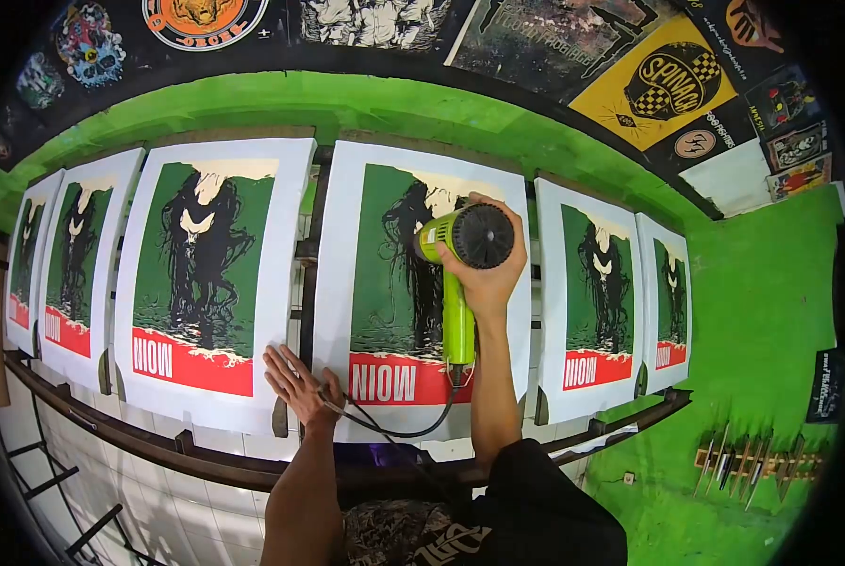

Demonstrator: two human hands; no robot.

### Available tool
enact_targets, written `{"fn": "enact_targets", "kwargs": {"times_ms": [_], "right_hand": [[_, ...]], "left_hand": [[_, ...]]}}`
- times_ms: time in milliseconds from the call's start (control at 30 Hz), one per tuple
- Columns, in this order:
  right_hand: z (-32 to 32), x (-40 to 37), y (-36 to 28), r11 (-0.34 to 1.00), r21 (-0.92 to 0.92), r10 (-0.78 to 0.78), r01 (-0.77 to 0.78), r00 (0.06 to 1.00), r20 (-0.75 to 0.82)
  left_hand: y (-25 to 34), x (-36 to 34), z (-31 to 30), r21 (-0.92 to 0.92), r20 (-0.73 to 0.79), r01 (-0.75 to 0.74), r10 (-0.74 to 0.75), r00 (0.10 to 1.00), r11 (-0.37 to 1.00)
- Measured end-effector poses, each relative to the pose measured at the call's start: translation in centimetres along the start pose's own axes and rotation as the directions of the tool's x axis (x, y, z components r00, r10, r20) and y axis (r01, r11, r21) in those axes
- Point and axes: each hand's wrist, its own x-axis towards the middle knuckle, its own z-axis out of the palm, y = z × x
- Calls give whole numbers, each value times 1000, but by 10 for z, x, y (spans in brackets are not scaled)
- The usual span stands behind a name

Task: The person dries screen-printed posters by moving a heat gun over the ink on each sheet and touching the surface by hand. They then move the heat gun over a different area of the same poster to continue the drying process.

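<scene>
My right hand [494, 283] is wrapped round a lime-green heat gun [457, 316] with a round black vented back end. It is held over a poster-like print [385, 302] of a black long-haired figure on green, with a red band reading MOIN, upside down from here. A black power cable [422, 434] loops from the handle's bottom towards my left wrist. My left hand [298, 385] is open, fingers spread, over the lower right corner of the neighbouring print [149, 311] and the gap beside it. The gun's nozzle is hidden from view.
More matching prints stand in the row, at right [578, 311] and far left [72, 283], on boards along a dark metal rail [253, 474]. Posters [663, 90] cover the top of the green wall. A rack of thin tools [757, 462] is at lower right.
</scene>
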Motion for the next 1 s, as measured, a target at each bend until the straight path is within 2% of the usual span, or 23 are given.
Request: {"fn": "enact_targets", "kwargs": {"times_ms": [67, 133, 167, 233, 267, 367, 400, 467, 500, 600, 667, 733, 800, 867, 1000], "right_hand": [[1, -1, -1, 999, 9, 33, -33, 999, -11], [5, -1, -1, 993, -115, 13, -21, 997, -71], [5, -3, 1, 993, -113, 13, -20, 998, -69], [5, -7, 4, 982, -171, -89, 81, 995, -36], [3, -7, 6, 982, -172, -86, 79, 996, -34], [1, -1, 7, 994, -103, 9, -23, 991, -135], [0, -1, 5, 995, -101, 12, -25, 991, -133], [-1, 2, 1, 987, -156, -42, 43, 999, 13], [-3, 3, 1, 998, -64, -13, 14, 1000, 20], [0, 6, -1, 995, -95, 7, -8, 1000, -8], [2, 5, 4, 989, -142, -35, 35, 999, 1], [0, 4, 0, 1000, -18, -7, 9, 998, 57], [-1, 3, 6, 1000, -19, 12, -11, 999, 46], [2, 2, 10, 995, -96, 4, -4, 1000, 1], [-4, 1, 15, 1000, -19, 24, -24, 1000, -12]], "left_hand": [[1, 0, 0, -5, 4, 6, -6, 1000, 1000], [-1, 0, 0, -7, 4, 13, -13, 1000, 1000], [-1, 0, 0, -5, 4, 8, -8, 1000, 1000], [-1, 0, 2, -6, 6, 7, -7, 1000, 1000], [-2, 0, 2, -6, -5, 0, 0, 1000, 1000], [0, 0, 0, 2, -12, -9, 9, 1000, 1000], [0, 0, -1, 9, -16, -11, 11, 1000, 1000], [-1, 1, -1, 20, -16, -12, 12, 1000, 1000], [-1, 0, 0, 28, -12, -16, 17, 1000, 999], [-1, 0, 0, -13, -30, -27, 26, 999, 1000], [-2, -1, 0, -16, -20, -22, 22, 1000, 1000], [-1, 0, 0, -22, -9, -15, 15, 1000, 1000], [-1, 0, 0, -6, -6, -11, 11, 1000, 1000], [0, 0, -1, 5, 10, 1, -1, 1000, 1000], [-3, 0, 1, 30, 11, -8, 7, 1000, 1000]]}}
